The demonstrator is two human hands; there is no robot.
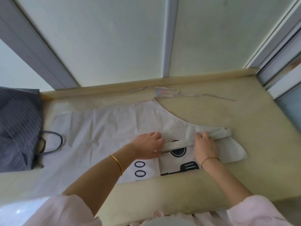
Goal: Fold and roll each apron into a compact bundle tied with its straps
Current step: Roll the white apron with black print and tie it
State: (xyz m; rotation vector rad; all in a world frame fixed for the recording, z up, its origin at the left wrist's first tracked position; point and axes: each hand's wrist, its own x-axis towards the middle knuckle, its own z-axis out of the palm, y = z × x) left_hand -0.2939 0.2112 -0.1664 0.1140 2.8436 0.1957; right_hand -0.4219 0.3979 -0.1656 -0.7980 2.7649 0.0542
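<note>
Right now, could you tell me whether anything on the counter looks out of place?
Two small things: the strap loop of the dark cloth lies over the white apron's left edge, and thin ties straggle loose along the counter's far edge. Nothing looks damaged.

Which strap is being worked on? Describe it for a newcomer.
On the beige countertop lies a white fabric apron with black prints. Across its near right part runs a broad flat white strap between the left hand and right hand. Unlike the thin pale ties beyond and the dark blue loop, it is wide.
</note>
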